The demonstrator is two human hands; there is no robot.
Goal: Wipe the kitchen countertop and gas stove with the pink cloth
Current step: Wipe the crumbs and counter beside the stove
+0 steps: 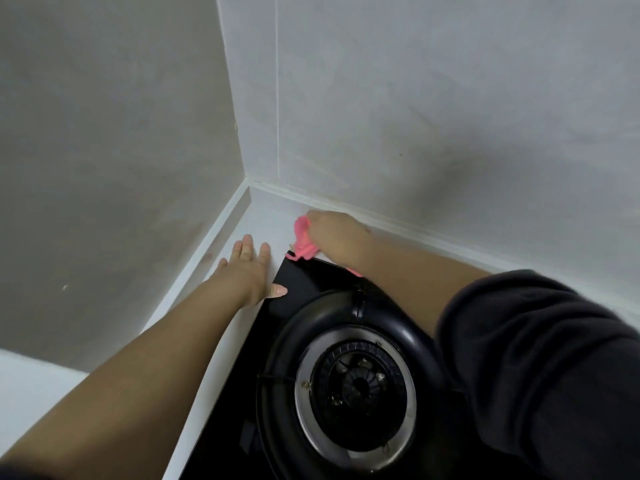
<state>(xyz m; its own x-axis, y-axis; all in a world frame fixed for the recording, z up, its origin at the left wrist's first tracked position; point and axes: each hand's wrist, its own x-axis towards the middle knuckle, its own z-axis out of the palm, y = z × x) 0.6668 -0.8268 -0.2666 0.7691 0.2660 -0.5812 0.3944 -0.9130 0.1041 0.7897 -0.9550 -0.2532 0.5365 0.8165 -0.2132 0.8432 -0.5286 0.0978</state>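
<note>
The pink cloth (303, 243) is bunched under my right hand (334, 235), which grips it on the white countertop (263, 223) at the far corner of the black gas stove (301, 282). Part of the cloth is hidden beneath that hand. My left hand (251, 271) lies flat with straight fingers on the countertop left of the stove, its thumb on the stove's glass edge. The burner (356, 386) with its black ring support sits below both hands.
Grey tiled walls (415, 116) meet in a corner just behind the hands, with a white raised trim (214, 244) along the countertop's back and left edges. A dark sleeve (540, 368) covers my right upper arm over the stove's right side.
</note>
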